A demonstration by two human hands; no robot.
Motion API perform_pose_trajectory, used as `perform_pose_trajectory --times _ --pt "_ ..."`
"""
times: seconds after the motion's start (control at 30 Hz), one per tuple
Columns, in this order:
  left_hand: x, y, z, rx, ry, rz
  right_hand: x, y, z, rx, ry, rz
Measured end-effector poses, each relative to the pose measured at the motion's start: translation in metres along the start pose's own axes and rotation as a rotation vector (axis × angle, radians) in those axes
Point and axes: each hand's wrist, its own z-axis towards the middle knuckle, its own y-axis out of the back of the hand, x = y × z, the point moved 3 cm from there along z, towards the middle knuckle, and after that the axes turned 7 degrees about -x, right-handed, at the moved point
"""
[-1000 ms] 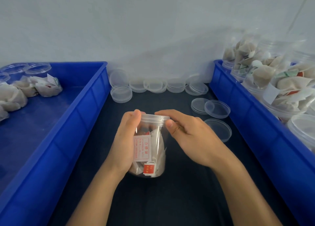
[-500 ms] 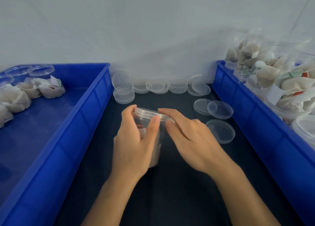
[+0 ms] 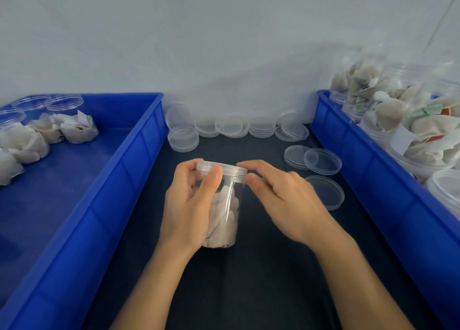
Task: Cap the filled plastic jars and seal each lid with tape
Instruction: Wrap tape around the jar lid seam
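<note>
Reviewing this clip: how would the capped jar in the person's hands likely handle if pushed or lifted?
The jar is probably light: it holds only loose sachets. Its smooth clear wall may be slippery, which may be why the left hand wraps it. Tall and narrow, it may tip if nudged near the lid.

The jar (image 3: 225,205) is clear, glossy plastic, its lid (image 3: 221,169) a slightly frosted clear plastic; the pale sachets inside look like matt paper. Spare lids (image 3: 323,160) are the same smooth transparent plastic. Both blue bins (image 3: 139,150) are opaque, semi-gloss plastic; the tabletop (image 3: 261,280) is dark, matt cloth
</note>
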Motion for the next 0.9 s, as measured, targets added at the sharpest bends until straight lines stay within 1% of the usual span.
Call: perform_pose_trajectory --times 0.13,0.23,0.43,0.5,0.6,0.73,0.8,0.9 --pt "0.000 0.000 0.001 0.008 0.009 -0.028 0.001 -0.001 0.000 0.010 0.007 -0.022" --pt "0.002 0.001 0.002 0.024 0.043 -0.064 0.002 -0.002 0.000 -0.016 0.009 -0.012" --pt "0.003 0.001 0.005 0.144 0.089 -0.106 0.002 -0.002 -0.002 -0.034 0.009 0.070" --pt "0.000 0.001 0.003 0.166 0.054 -0.057 0.003 -0.002 -0.003 -0.042 0.006 0.077" --pt "-0.004 0.002 0.002 0.160 -0.033 0.112 0.005 -0.002 -0.004 -0.048 0.003 0.080" --pt "-0.010 0.006 0.001 0.013 -0.162 0.322 0.008 -0.002 -0.005 -0.091 0.011 0.024" --pt "-0.014 0.007 -0.001 -0.037 -0.219 0.384 0.010 -0.002 -0.005 -0.114 0.006 -0.018" --pt "-0.011 0.003 -0.003 -0.003 -0.175 0.375 0.014 -0.002 -0.005 -0.145 0.003 -0.095"
